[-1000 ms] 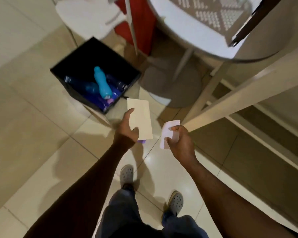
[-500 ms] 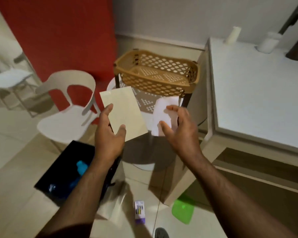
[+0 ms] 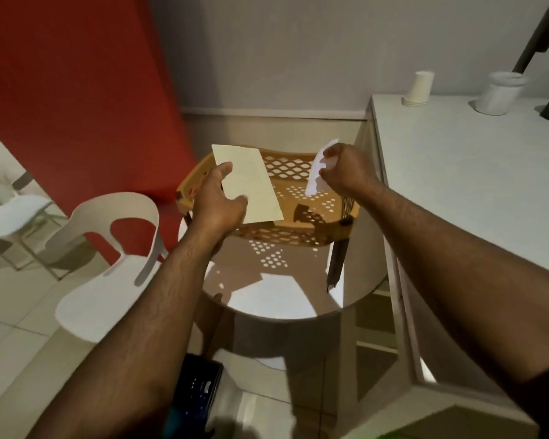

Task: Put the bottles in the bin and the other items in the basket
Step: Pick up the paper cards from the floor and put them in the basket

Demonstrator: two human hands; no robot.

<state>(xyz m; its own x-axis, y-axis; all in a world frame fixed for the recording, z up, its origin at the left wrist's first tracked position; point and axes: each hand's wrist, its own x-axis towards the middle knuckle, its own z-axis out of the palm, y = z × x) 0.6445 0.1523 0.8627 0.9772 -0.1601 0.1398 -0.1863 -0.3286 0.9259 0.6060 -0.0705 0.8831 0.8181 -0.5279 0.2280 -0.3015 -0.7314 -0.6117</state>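
Observation:
An orange lattice basket (image 3: pixel 298 237) stands on a small round white table (image 3: pixel 355 299). My left hand (image 3: pixel 217 201) grips a cream envelope (image 3: pixel 251 185) and holds it over the basket's left half. My right hand (image 3: pixel 343 169) pinches a small white slip of paper (image 3: pixel 316 175) above the basket's right side. The black bin (image 3: pixel 200 391) sits on the floor below my left forearm, mostly hidden, with a blue bottle tip (image 3: pixel 173 426) showing at its edge.
A white plastic chair (image 3: pixel 108 264) stands left of the round table, and another white chair (image 3: pixel 7 217) is at the far left. A white counter (image 3: pixel 473 191) on the right carries a stack of paper cups (image 3: pixel 420 88) and a white container (image 3: pixel 498 93). A red wall panel (image 3: pixel 76 99) is behind.
I have lifted both hands forward and up, from in front of the basket to directly over it. My view rose from the floor and bin to the basket.

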